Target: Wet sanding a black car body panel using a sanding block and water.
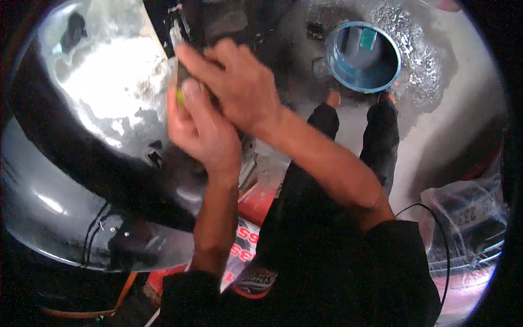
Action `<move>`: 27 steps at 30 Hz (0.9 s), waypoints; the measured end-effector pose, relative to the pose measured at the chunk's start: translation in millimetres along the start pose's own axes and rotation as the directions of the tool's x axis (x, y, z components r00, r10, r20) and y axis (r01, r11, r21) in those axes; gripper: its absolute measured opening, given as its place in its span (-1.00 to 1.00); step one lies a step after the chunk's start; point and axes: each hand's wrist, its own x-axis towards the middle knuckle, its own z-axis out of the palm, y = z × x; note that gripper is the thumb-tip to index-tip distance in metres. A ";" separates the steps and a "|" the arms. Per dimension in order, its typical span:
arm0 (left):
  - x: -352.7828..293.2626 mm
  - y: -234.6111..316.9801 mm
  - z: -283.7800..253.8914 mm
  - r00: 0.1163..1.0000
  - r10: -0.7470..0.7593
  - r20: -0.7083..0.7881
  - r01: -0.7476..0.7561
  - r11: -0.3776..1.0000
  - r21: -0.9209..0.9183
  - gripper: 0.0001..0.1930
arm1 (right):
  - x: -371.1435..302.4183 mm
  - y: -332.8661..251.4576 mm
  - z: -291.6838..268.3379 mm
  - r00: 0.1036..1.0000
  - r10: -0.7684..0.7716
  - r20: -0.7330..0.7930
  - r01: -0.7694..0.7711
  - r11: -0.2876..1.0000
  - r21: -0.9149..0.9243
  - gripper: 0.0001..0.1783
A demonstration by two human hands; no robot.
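Note:
My left hand is closed around a narrow item with a yellow-green part showing between its fingers; the rest is hidden. Just above and to the right, my right hand overlaps it, its index finger stretched along the item's upper end and its other fingers curled. Whatever the right hand grips is hidden. A smear of whitish paste lies by that fingertip, against a black surface. Left of both hands is a curved grey panel with bright white, patchy areas.
A blue basin with a green block inside stands on wet floor near my bare feet. Glossy dark bodywork curves along the left. A plastic-wrapped object and a black cable are at right.

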 end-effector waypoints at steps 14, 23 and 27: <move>-6.7 10.6 3.1 0.999 -0.038 0.026 0.037 0.999 0.014 -0.60 | 2.1 3.4 -6.1 0.999 -0.040 -0.008 0.040 0.998 0.049 -0.44; -22.0 8.9 -11.1 0.995 -0.008 -0.104 0.010 1.000 0.016 -0.56 | -7.9 -13.5 -6.3 0.992 -0.129 -0.006 0.129 0.991 0.039 -0.45; -35.8 2.1 -27.9 0.994 -0.065 -0.085 0.064 0.998 -0.013 -0.55 | -28.2 -16.1 8.6 0.978 -0.168 -0.124 0.166 0.986 -0.026 -0.46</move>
